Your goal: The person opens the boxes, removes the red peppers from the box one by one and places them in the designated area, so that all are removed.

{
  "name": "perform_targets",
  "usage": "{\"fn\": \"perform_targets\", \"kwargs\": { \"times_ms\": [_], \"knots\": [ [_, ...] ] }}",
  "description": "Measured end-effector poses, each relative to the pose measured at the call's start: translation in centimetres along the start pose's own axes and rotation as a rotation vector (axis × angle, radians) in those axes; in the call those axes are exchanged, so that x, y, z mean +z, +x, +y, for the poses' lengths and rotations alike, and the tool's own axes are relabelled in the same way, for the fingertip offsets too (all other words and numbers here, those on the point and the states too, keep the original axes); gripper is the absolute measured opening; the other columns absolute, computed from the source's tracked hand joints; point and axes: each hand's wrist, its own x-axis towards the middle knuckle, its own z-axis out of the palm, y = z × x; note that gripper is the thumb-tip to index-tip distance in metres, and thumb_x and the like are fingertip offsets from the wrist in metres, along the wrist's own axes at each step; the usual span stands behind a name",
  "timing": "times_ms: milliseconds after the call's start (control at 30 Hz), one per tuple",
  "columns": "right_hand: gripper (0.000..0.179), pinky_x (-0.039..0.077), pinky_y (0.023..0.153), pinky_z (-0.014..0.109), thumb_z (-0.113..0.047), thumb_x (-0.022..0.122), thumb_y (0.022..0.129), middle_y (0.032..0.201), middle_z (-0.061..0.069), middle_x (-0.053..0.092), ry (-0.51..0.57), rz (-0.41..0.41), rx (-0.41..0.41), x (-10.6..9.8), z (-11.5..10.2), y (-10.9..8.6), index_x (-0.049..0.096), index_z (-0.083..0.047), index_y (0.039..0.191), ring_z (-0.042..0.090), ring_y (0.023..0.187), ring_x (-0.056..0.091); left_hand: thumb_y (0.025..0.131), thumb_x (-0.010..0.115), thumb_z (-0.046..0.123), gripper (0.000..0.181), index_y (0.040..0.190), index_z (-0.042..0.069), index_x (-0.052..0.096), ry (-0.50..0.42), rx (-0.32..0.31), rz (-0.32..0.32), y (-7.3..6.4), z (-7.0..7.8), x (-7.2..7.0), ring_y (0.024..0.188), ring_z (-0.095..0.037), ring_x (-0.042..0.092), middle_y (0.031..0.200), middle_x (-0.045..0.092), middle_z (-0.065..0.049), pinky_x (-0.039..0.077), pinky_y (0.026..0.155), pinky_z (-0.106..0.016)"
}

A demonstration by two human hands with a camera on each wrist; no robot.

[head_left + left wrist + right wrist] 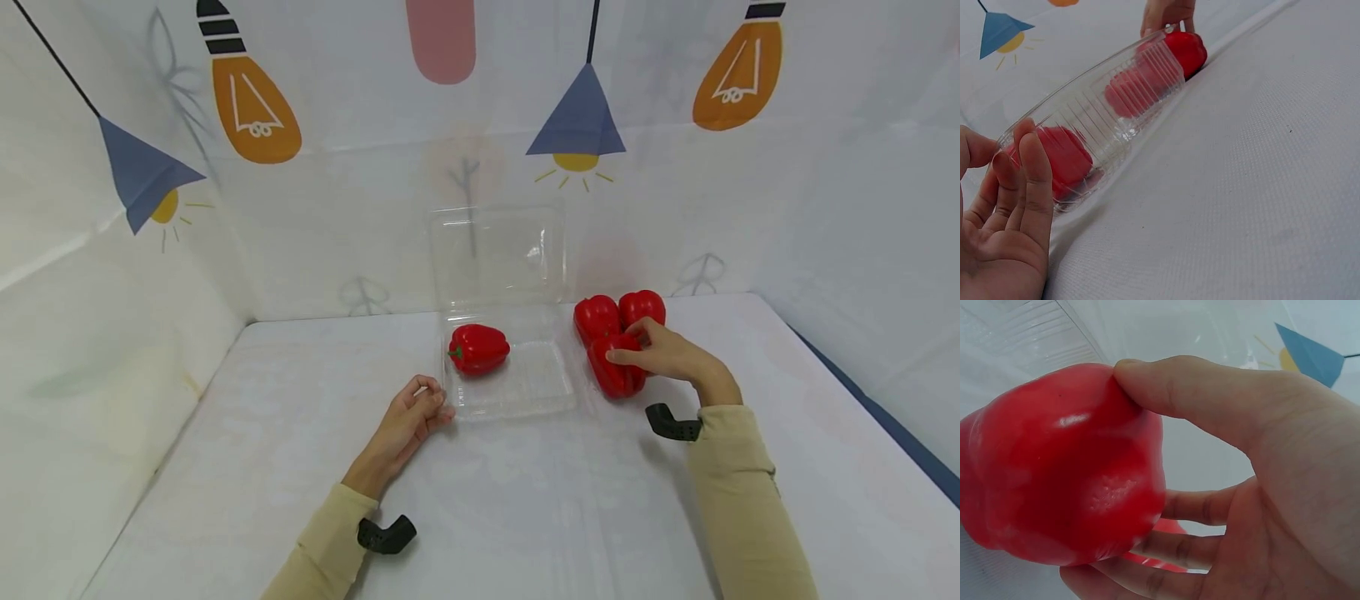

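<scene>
A clear plastic clamshell box (517,404) lies on the table with its lid (498,254) raised against the back cloth. One red bell pepper (480,350) rests on its side in the box's left part, green stem to the left. My left hand (408,425) pinches the box's near left rim between thumb and fingers, as the left wrist view shows. Right of the box, my right hand (663,350) grips another red bell pepper (1066,469), thumb on one side and fingers on the other. Two more bell peppers (596,318) sit just behind it.
White cloth covers the table (315,358). A printed curtain (360,225) with lamps and bulbs stands along the table's back edge. Black wrist mounts (672,423) stick out from both sleeves.
</scene>
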Motion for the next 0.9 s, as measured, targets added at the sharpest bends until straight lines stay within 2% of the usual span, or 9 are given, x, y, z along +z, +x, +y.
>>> {"fn": "perform_targets", "kwargs": {
  "times_ms": [267, 600, 900],
  "knots": [
    [0.080, 0.052, 0.087, 0.045, -0.052, 0.062, 0.084, 0.130, 0.022, 0.043, -0.022, 0.000, -0.006, 0.26, -0.26, 0.06, 0.028, 0.000, 0.134, 0.037, 0.116, 0.046, 0.096, 0.051, 0.009, 0.011, 0.103, 0.012, 0.042, -0.024, 0.025, -0.009, -0.26, -0.06, -0.04, 0.078, -0.009, 0.066, 0.083, 0.050, 0.004, 0.056, 0.081, -0.024],
    [0.080, 0.054, 0.082, 0.043, -0.054, 0.062, 0.083, 0.125, 0.023, 0.045, -0.069, 0.009, -0.007, 0.55, -0.03, 0.11, 0.028, 0.000, 0.131, 0.037, 0.112, 0.046, 0.097, 0.049, 0.009, 0.011, 0.103, 0.012, 0.041, -0.022, 0.020, -0.023, -0.12, -0.16, -0.03, 0.079, -0.009, 0.065, 0.083, 0.049, 0.004, 0.055, 0.082, -0.024],
    [0.078, 0.054, 0.082, 0.043, -0.052, 0.061, 0.084, 0.124, 0.023, 0.046, -0.081, 0.018, -0.012, 0.65, -0.51, -0.01, 0.029, 0.001, 0.131, 0.037, 0.110, 0.048, 0.096, 0.050, 0.009, 0.011, 0.103, 0.012, 0.041, -0.022, 0.016, -0.017, -0.16, -0.13, 0.02, 0.079, -0.009, 0.065, 0.083, 0.050, 0.004, 0.055, 0.081, -0.023]
  ]
}}
